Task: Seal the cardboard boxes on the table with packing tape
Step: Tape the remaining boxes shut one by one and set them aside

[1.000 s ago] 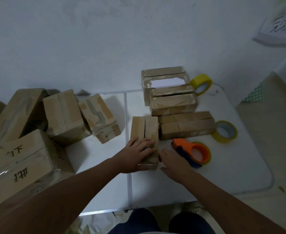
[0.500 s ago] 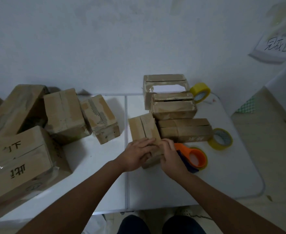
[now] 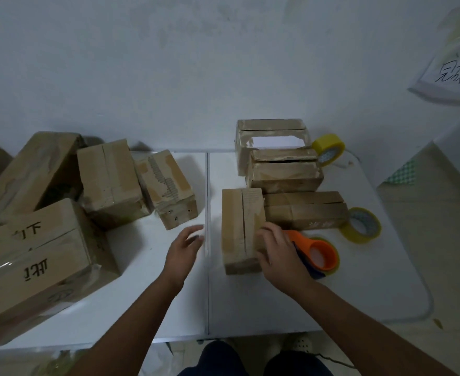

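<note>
1. At the near middle of the white table (image 3: 250, 308), the right hand (image 3: 276, 252) rests against the right side of a small cardboard box (image 3: 241, 226), fingers loosely curled on its edge.
2. Left of that box, the left hand (image 3: 182, 253) hovers apart from it, fingers spread.
3. Just right of the right hand lies an orange tape dispenser (image 3: 318, 256).
4. Beyond it lies a long box (image 3: 304, 210), and further right a yellow tape roll (image 3: 361, 225).

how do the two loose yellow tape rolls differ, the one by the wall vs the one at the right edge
The back roll stands on edge, leaning against the stacked boxes near the wall; the near roll lies flat on the table. The back roll shows its outer yellow band; the near roll shows its open core from above. The near roll sits beside a long box. Both are yellow and untouched by either hand.
</note>
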`<move>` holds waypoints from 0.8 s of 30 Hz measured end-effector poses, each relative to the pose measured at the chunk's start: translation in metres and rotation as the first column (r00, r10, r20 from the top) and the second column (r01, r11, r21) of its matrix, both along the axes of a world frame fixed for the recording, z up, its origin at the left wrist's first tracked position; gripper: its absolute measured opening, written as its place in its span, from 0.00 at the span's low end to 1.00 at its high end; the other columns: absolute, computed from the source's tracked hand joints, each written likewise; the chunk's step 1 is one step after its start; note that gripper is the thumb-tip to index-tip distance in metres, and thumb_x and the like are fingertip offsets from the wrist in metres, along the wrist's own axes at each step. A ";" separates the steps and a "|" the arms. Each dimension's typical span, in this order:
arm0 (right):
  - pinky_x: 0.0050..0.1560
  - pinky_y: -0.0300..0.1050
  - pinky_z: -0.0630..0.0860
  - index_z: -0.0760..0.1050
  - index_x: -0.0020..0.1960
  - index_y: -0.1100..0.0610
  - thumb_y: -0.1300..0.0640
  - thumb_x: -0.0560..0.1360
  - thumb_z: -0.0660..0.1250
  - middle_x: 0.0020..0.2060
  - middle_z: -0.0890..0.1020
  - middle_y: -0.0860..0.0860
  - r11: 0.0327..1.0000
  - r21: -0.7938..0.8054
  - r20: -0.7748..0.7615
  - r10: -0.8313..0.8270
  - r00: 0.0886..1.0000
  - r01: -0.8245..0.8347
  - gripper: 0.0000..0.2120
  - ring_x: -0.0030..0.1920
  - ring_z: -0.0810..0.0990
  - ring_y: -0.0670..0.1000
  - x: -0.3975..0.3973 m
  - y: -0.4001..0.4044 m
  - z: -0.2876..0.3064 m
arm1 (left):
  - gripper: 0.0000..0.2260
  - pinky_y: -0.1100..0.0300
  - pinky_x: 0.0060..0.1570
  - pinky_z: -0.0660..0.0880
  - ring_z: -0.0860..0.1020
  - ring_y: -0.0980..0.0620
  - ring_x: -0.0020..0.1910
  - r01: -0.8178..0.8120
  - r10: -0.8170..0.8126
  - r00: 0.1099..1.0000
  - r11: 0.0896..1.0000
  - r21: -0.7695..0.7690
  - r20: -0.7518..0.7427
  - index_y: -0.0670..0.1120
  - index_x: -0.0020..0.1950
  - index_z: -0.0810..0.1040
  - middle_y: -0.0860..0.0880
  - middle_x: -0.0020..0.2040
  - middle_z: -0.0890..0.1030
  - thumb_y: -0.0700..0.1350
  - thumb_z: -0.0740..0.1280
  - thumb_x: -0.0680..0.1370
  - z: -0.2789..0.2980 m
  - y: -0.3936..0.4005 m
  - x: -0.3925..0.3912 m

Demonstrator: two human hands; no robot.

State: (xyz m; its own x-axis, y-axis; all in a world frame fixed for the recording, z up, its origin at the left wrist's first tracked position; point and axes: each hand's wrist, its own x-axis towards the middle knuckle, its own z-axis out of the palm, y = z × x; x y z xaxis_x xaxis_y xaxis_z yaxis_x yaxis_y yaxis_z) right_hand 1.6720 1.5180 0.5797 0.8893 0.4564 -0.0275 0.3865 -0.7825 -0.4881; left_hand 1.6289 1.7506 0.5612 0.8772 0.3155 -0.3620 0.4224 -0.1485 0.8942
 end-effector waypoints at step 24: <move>0.74 0.59 0.42 0.49 0.79 0.47 0.33 0.79 0.44 0.79 0.49 0.49 0.918 -0.349 0.072 0.227 0.971 -0.189 0.33 0.78 0.46 0.57 -0.011 0.037 -0.036 | 0.05 0.58 0.55 0.76 0.79 0.50 0.48 -0.329 0.311 0.943 0.802 -0.498 -0.123 0.42 0.49 0.84 0.46 0.43 0.83 0.42 0.68 0.79 -0.014 -0.022 -0.053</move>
